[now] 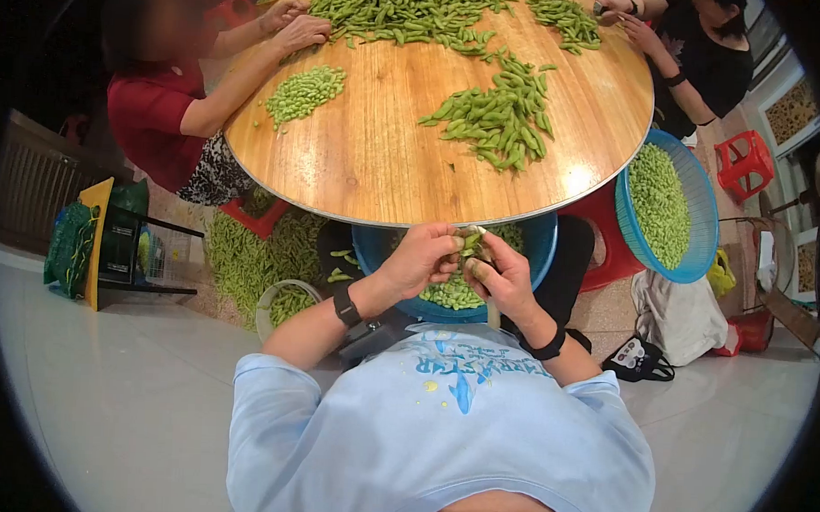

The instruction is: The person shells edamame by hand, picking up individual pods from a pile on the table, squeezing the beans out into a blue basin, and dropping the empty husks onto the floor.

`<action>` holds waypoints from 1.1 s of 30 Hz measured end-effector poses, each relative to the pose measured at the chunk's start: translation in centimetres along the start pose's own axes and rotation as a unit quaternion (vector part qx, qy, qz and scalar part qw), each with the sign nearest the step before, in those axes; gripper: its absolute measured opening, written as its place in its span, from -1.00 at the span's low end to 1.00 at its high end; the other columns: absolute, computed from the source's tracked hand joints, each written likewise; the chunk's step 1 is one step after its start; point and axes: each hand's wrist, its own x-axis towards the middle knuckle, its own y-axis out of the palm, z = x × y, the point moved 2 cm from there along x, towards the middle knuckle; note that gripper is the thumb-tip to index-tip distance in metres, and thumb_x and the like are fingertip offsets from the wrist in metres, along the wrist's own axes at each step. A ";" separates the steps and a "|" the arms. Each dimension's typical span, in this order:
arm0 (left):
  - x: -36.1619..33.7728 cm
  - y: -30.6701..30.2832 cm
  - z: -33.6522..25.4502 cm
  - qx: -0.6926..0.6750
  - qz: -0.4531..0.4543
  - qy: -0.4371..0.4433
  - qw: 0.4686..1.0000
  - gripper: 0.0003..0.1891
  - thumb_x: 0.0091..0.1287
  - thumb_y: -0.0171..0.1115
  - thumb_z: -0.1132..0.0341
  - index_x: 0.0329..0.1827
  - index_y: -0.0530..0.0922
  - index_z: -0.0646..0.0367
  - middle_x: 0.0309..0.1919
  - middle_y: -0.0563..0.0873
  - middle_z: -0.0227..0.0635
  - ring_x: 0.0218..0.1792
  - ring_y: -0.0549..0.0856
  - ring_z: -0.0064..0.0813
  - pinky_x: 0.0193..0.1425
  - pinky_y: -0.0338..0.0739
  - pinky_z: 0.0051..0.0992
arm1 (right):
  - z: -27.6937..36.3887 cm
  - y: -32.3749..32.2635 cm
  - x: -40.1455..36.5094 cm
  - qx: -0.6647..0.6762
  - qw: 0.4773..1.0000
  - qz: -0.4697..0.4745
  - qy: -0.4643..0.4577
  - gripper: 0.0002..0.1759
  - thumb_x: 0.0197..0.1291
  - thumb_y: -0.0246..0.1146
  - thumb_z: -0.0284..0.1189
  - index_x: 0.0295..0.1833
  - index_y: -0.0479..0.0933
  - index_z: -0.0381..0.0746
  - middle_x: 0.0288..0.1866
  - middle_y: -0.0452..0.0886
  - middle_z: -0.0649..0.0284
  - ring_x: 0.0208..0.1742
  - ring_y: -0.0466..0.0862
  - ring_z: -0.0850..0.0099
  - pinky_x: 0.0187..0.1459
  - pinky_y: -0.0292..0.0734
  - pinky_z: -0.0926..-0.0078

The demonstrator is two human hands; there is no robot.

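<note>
My left hand (421, 262) and my right hand (505, 276) meet just off the table's near edge, fingers closed around a green soybean pod (471, 244). Both hands pinch it; how far it is split I cannot make out. Right below them, a blue basin (363, 254) in my lap area holds shelled green beans (452, 294). Beyond my hands, a loose pile of soybean pods (503, 115) lies on the round wooden table (368, 155).
A person in red (153, 103) sits at left by a heap of shelled beans (305, 93); another in black (706, 59) sits at right. A large pod pile (409, 12) covers the far table. A blue basket (625, 205) of beans stands right; pods (234, 259) cover the floor left.
</note>
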 end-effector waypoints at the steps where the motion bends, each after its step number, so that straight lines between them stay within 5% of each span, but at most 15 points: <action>1: 0.0 0.0 0.2 0.001 0.001 0.001 1.000 -0.90 0.38 0.09 0.39 -0.17 0.48 0.24 -0.50 0.48 -0.50 -0.60 0.38 -0.72 -0.61 0.21 -0.69 | 0.0 0.3 0.1 -0.001 1.000 0.000 -0.002 -0.56 0.29 0.12 -0.59 0.29 0.35 -0.31 -0.41 0.52 0.37 -0.58 0.40 0.71 -0.59 0.27 0.75; 3: 0.2 -0.2 0.4 0.152 -0.022 0.092 0.984 -0.87 0.41 0.09 0.38 -0.11 0.49 0.26 -0.45 0.58 -0.45 -0.58 0.48 -0.73 -0.59 0.31 -0.74 | -0.2 0.3 0.4 -0.021 0.997 -0.070 0.000 -0.61 0.28 0.12 -0.60 0.22 0.36 -0.31 -0.41 0.51 0.38 -0.59 0.38 0.71 -0.59 0.25 0.74; 10: -2.2 -0.2 -0.7 0.160 -0.003 0.084 0.984 -0.86 0.40 0.10 0.40 -0.05 0.48 0.25 -0.44 0.61 -0.41 -0.55 0.53 -0.74 -0.55 0.36 -0.76 | 0.0 -0.3 0.2 -0.079 0.995 -0.053 -0.015 -0.90 0.27 0.14 -0.57 -0.12 0.48 -0.31 -0.54 0.48 0.39 -0.62 0.39 0.69 -0.62 0.26 0.70; 12: -3.8 -1.6 -1.7 0.267 -0.063 0.171 0.946 -0.84 0.39 0.11 0.42 -0.04 0.48 0.27 -0.45 0.62 -0.41 -0.51 0.57 -0.70 -0.51 0.42 -0.72 | 0.2 -0.6 -0.1 -0.069 0.995 -0.067 -0.001 -0.92 0.28 0.14 -0.55 -0.14 0.48 -0.31 -0.55 0.48 0.38 -0.63 0.39 0.69 -0.63 0.25 0.70; 18: -9.1 -5.7 -6.1 0.300 -0.157 0.090 0.937 -0.84 0.38 0.10 0.41 -0.05 0.51 0.25 -0.46 0.64 -0.34 -0.56 0.57 -0.64 -0.54 0.42 -0.72 | 0.3 -2.0 -0.3 -0.028 0.995 -0.092 0.025 -0.91 0.34 0.10 -0.51 -0.21 0.46 -0.31 -0.59 0.45 0.36 -0.70 0.35 0.67 -0.70 0.18 0.69; 25: -7.6 -4.3 -6.0 -0.036 -0.033 0.056 0.997 -0.83 0.34 0.12 0.40 -0.06 0.50 0.25 -0.42 0.62 -0.31 -0.48 0.58 -0.54 -0.46 0.44 -0.60 | 1.4 0.1 0.4 -0.015 0.999 -0.028 0.011 -0.91 0.36 0.08 -0.50 -0.18 0.46 -0.29 -0.58 0.45 0.37 -0.69 0.34 0.68 -0.67 0.18 0.69; 27: -7.4 -4.5 -6.0 0.084 -0.028 0.053 0.995 -0.84 0.35 0.11 0.39 -0.08 0.51 0.25 -0.41 0.60 -0.35 -0.45 0.58 -0.55 -0.42 0.44 -0.62 | 1.7 -0.3 0.2 -0.026 0.999 -0.037 0.012 -0.91 0.36 0.08 -0.50 -0.17 0.47 -0.29 -0.57 0.45 0.36 -0.69 0.34 0.68 -0.67 0.18 0.69; 28: -8.4 -4.5 -6.9 0.277 -0.078 0.021 0.957 -0.87 0.29 0.15 0.41 -0.16 0.53 0.24 -0.42 0.61 -0.30 -0.38 0.62 -0.43 -0.37 0.50 -0.49 | 1.8 -0.6 0.0 -0.035 0.998 -0.048 0.010 -0.90 0.36 0.08 -0.50 -0.16 0.47 -0.30 -0.57 0.45 0.36 -0.69 0.34 0.68 -0.68 0.17 0.69; 29: -9.0 -5.4 -7.0 0.280 -0.074 0.019 0.957 -0.87 0.29 0.15 0.41 -0.16 0.53 0.24 -0.42 0.61 -0.30 -0.38 0.62 -0.43 -0.37 0.50 -0.49 | 1.6 -1.2 -0.2 -0.034 0.998 -0.054 0.009 -0.90 0.36 0.08 -0.50 -0.16 0.47 -0.30 -0.57 0.45 0.36 -0.69 0.34 0.68 -0.68 0.17 0.69; 30: -10.0 -6.3 -7.2 0.665 -0.113 0.093 0.733 -0.89 0.22 0.16 0.43 -0.23 0.55 0.22 -0.43 0.62 -0.25 -0.38 0.63 -0.36 -0.37 0.50 -0.46 | 1.1 -1.8 -0.4 -0.003 0.997 -0.080 0.020 -0.90 0.36 0.08 -0.50 -0.16 0.47 -0.30 -0.57 0.45 0.35 -0.69 0.33 0.68 -0.69 0.17 0.69; 31: -10.7 -6.4 -7.2 0.911 -0.130 0.154 0.359 -0.91 0.15 0.18 0.44 -0.30 0.58 0.21 -0.43 0.63 -0.20 -0.38 0.64 -0.28 -0.38 0.49 -0.42 | 0.6 -2.3 -0.7 0.029 0.993 -0.106 0.032 -0.89 0.36 0.08 -0.50 -0.15 0.48 -0.30 -0.56 0.45 0.35 -0.69 0.33 0.67 -0.70 0.17 0.68; 33: -10.0 -5.8 -7.6 0.923 -0.126 0.142 0.334 -0.94 0.09 0.18 0.46 -0.38 0.57 0.20 -0.44 0.58 -0.14 -0.30 0.63 -0.12 -0.32 0.52 -0.25 | 0.3 -2.4 -0.8 0.036 0.993 -0.112 0.032 -0.88 0.36 0.08 -0.49 -0.15 0.48 -0.31 -0.55 0.45 0.33 -0.70 0.34 0.66 -0.71 0.17 0.67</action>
